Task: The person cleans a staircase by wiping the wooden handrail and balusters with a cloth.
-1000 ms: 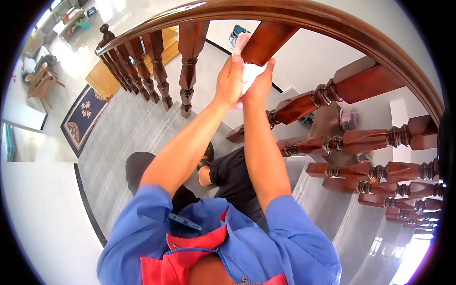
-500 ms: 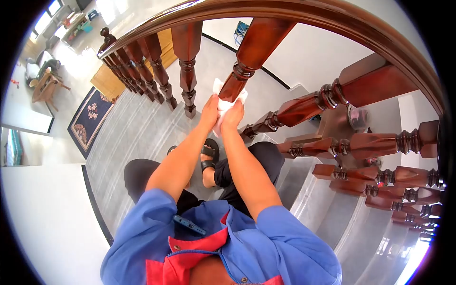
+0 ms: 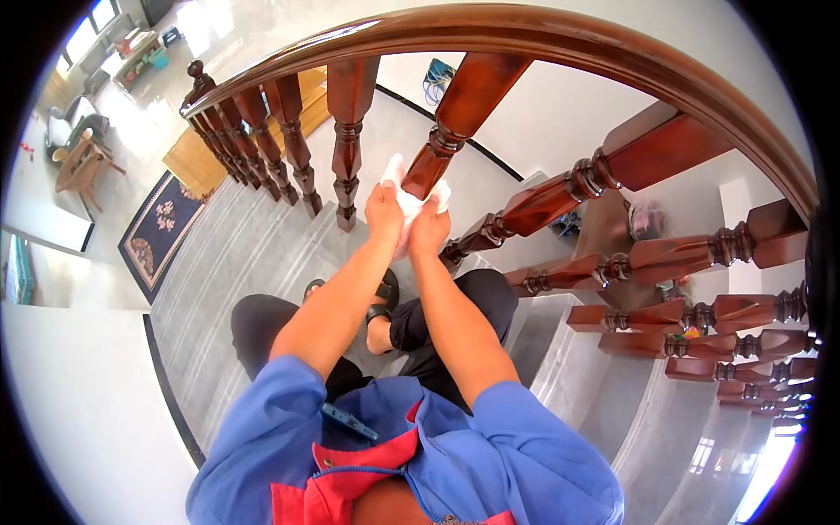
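A white cloth (image 3: 409, 207) is wrapped around the lower part of a dark red wooden baluster (image 3: 448, 118). My left hand (image 3: 383, 210) is closed on the cloth from the left side, and my right hand (image 3: 430, 226) grips it from the right. The baluster's foot is hidden behind the cloth and hands. Above, its square upper block meets the curved wooden handrail (image 3: 525, 28).
More balusters (image 3: 347, 131) line both sides. Grey stair steps (image 3: 236, 254) lie below, with my sandalled feet (image 3: 381, 306) on them. A patterned rug (image 3: 162, 229), a wooden chair (image 3: 85, 166) and a white wall (image 3: 79, 394) are at the left.
Both hands and the cloth have slid from the baluster's upper block down to its lower part. Over the last half second they stay low, with the fingers shifted slightly on the cloth.
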A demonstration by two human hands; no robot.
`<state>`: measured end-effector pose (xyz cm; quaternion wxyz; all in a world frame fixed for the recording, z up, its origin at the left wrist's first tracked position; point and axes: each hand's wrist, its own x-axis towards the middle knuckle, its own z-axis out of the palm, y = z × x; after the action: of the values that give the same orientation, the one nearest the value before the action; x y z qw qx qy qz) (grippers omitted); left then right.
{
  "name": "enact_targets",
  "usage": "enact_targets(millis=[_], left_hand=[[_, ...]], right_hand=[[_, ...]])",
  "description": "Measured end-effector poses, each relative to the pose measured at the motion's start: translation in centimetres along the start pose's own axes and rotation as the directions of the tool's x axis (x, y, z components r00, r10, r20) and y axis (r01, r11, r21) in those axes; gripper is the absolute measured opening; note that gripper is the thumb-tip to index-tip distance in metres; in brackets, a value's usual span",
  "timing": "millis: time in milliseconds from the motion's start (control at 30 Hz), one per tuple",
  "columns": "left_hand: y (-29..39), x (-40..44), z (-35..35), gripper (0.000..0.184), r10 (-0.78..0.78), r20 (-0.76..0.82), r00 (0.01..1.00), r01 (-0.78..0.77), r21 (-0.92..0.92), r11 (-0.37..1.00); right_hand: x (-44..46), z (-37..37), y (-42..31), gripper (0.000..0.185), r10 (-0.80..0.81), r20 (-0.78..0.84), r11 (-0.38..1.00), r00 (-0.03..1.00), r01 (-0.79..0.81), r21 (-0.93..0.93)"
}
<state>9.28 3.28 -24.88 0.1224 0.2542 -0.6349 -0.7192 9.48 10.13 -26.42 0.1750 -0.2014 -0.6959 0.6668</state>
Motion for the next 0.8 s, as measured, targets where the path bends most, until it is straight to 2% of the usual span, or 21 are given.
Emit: enact_targets(millis=[33,100,133,167,267,300,333,367,400,433,500,533,567,600,667,700,733,767,800], left_hand=[[0.9,-0.4,0.1,0.044,0.004,-0.001,1.0,-0.004,-0.005,1.0],[2.9,-1.4,0.4,0.046,0.147,-0.177,0.973,-0.154,-0.026,0.988],[5.0,-2.3,0.6,0.047,0.175,-0.187,0.967,-0.196,-0.101,0.975],[6.8,-2.7,0.8,0.042,0.24,-0.205,0.949,-0.263,-0.097,0.96],[11.4,-2.8,0.7,0.038,0.209,0.019,0.978,-0.199,-0.236,0.951],[13.4,-3.5,0.9,0.037,0.353,0.021,0.935,-0.324,-0.348,0.88],[14.3,-3.8,1.0,0.037,0.416,0.062,0.907,-0.357,-0.411,0.839],[15.0,-4.0,1.3,0.037,0.483,0.097,0.87,-0.386,-0.475,0.791],[14.9,-4.1,2.0,0.037,0.489,0.093,0.867,-0.391,-0.481,0.785],[14.9,-4.6,2.7,0.042,0.585,0.106,0.804,-0.46,-0.511,0.726],[15.0,-6.0,2.9,0.059,0.701,0.088,0.708,-0.639,-0.344,0.688],[15.1,-6.8,3.0,0.069,0.753,0.078,0.654,-0.716,-0.258,0.648],[15.0,-7.1,3.0,0.076,0.735,0.088,0.672,-0.725,-0.123,0.678],[15.0,-6.5,3.1,0.076,0.739,0.075,0.67,-0.729,-0.124,0.674],[15.4,-5.5,3.6,0.081,0.784,0.037,0.62,-0.755,-0.244,0.609],[15.8,-5.2,3.7,0.081,0.784,0.028,0.62,-0.755,-0.253,0.606],[16.4,-4.9,3.5,0.082,0.744,0.11,0.66,-0.616,-0.487,0.619],[16.7,-4.2,3.3,0.083,0.711,0.205,0.672,-0.426,-0.679,0.598],[16.3,-3.1,3.3,0.079,0.674,0.276,0.685,-0.323,-0.714,0.621]], right_hand=[[-0.4,-0.3,-0.7,0.042,-0.007,0.002,1.0,1.0,0.007,0.001],[-0.8,-1.1,-2.3,0.037,-0.132,0.002,0.99,0.991,0.132,-0.044],[-0.4,-1.8,-3.6,0.032,-0.179,0.094,0.981,0.979,0.17,0.098],[-0.2,-2.3,-5.3,0.034,-0.293,0.108,0.948,0.95,0.275,0.16],[1.4,-2.9,-10.7,0.047,-0.434,0.017,0.896,0.901,0.43,0.108],[2.2,-3.0,-12.2,0.052,-0.466,-0.025,0.882,0.884,0.467,0.061],[2.5,-2.9,-14.4,0.059,-0.405,0.036,0.876,0.914,0.376,0.302],[2.8,-2.3,-16.6,0.053,-0.357,0.073,0.85,0.931,0.292,0.438],[3.7,-2.0,-18.3,0.051,-0.36,0.219,0.827,0.907,0.202,0.525],[4.6,-1.7,-19.5,0.05,-0.37,0.36,0.8,0.856,0.097,0.592],[5.5,-0.4,-20.6,0.052,-0.269,0.657,0.703,0.704,-0.323,0.634],[5.7,0.4,-20.9,0.052,-0.246,0.738,0.713,0.629,-0.398,0.577],[5.9,0.4,-21.1,0.049,-0.315,0.758,0.878,0.571,-0.128,0.461],[5.1,0.6,-20.9,0.049,-0.398,0.723,0.856,0.564,-0.056,0.515],[4.8,0.8,-19.3,0.048,-0.482,0.689,0.828,0.542,0.024,0.56],[5.9,0.7,-17.0,0.049,-0.395,0.638,0.761,0.661,-0.153,0.63],[6.4,0.3,-15.6,0.049,-0.277,0.589,0.647,0.759,-0.305,0.699],[5.3,-0.3,-14.9,0.055,-0.253,0.424,0.83,0.87,-0.031,0.557],[3.4,0.0,-15.2,0.058,-0.358,0.377,0.801,0.854,0.074,0.594]])
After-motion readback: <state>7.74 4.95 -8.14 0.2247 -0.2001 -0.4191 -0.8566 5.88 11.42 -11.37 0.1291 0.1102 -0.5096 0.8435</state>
